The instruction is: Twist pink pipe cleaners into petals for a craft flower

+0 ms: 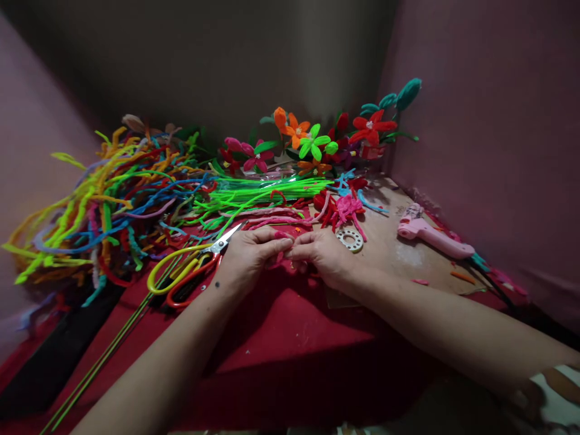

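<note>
My left hand [258, 251] and my right hand [319, 251] meet fingertip to fingertip over the red cloth [290, 314]. The fingers of both are pinched together around a small pink-red fuzzy piece [281, 235], which shows above the left fingertips; the rest of it is hidden. Just left of my left hand lie scissors with yellow handles [156, 272] and a second pair with orange-red handles [174, 296]. Beyond my right hand are a round disc with holes [350, 240] and a pink fuzzy bundle [348, 208].
Tangled coloured pipe cleaners [104, 205] heap at the left. Green stems [272, 190] lie behind my hands, with fuzzy flowers [313, 142] at the back. A pink glue gun [432, 237] rests on cardboard [399, 266] at the right. Thin green rods [109, 347] lie front left.
</note>
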{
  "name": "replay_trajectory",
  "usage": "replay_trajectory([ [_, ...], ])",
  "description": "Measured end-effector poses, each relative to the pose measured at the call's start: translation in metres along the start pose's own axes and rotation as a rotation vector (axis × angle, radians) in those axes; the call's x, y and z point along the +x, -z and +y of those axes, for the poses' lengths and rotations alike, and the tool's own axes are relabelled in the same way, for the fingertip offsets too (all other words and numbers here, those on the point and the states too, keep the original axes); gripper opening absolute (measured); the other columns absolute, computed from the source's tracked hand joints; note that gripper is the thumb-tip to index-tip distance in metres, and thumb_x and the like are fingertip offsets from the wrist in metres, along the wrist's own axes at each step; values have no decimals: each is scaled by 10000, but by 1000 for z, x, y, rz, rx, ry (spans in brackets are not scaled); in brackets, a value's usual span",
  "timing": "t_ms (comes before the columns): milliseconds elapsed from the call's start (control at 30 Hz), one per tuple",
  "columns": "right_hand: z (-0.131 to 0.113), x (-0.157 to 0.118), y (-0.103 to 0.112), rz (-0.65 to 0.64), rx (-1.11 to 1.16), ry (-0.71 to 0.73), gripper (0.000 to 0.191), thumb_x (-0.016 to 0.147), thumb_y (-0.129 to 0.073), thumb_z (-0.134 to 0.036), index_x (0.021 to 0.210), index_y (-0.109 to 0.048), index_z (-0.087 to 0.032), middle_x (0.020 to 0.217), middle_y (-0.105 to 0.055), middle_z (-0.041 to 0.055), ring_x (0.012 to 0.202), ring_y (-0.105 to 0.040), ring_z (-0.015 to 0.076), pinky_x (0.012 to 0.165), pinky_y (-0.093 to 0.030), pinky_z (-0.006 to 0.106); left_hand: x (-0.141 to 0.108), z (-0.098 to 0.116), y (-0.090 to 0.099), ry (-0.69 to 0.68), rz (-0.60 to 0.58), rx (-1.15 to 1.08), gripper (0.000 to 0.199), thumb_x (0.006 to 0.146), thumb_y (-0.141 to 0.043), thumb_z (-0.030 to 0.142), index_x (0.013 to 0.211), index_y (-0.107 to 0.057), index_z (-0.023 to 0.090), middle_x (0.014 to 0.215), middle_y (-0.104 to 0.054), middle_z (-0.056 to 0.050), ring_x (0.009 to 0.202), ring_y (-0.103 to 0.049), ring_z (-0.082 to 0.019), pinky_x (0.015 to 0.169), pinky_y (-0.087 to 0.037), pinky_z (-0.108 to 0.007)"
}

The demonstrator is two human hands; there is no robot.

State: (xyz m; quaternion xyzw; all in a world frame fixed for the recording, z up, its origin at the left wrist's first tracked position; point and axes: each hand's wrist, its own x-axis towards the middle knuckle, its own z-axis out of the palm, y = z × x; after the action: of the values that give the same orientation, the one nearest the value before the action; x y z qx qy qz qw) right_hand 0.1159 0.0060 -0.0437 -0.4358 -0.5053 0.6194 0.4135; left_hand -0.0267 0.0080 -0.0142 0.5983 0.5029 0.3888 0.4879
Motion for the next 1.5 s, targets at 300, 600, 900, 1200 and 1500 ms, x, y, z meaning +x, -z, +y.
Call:
replay_trajectory([
  [300, -3, 1, -3, -23, 153, -48, 141, 568, -621, -162, 471, -520, -145, 391, -493, -30, 343, -414, 70, 361, -269, 205, -2, 6, -3, -40, 115, 79, 173, 660, -661, 312, 590, -614, 161, 450, -461, 47, 416, -343, -64, 418, -245, -212],
  [600, -2, -1, 1, -109, 51, -8, 197, 612, -630, -217, 461, -520, -154, 377, -463, -38, 330, -342, 60, 358, -222, 221, 6, -1, 11, -48, -31, -148, 159, 645, -697, 278, 692, -598, 162, 488, -464, 58, 394, -347, -45, 396, -231, -192],
  [900, -5, -2, 0, -153, 41, 1, 206, 597, -630, -209, 437, -512, -154, 382, -463, -38, 363, -366, 68, 404, -252, 230, -1, 4, 9, -6, 8, -88, 194, 665, -670, 285, 633, -519, 167, 457, -418, 67, 372, -317, -40, 374, -214, -181],
  [1200, -7, -7, -3, -89, -37, 30, 235, 630, -616, -217, 435, -501, -154, 395, -440, -43, 377, -334, 55, 420, -236, 233, 1, 1, 6, -33, 102, 31, 212, 658, -671, 306, 607, -517, 169, 472, -427, 61, 390, -316, -44, 375, -236, -185],
  [1500, -3, -3, -1, -29, -15, 61, 182, 624, -598, -175, 460, -523, -149, 400, -465, -33, 369, -368, 57, 402, -266, 219, -1, -4, 10, 186, -100, -204, 210, 617, -729, 300, 689, -614, 140, 537, -552, 26, 453, -467, -58, 456, -349, -182],
])
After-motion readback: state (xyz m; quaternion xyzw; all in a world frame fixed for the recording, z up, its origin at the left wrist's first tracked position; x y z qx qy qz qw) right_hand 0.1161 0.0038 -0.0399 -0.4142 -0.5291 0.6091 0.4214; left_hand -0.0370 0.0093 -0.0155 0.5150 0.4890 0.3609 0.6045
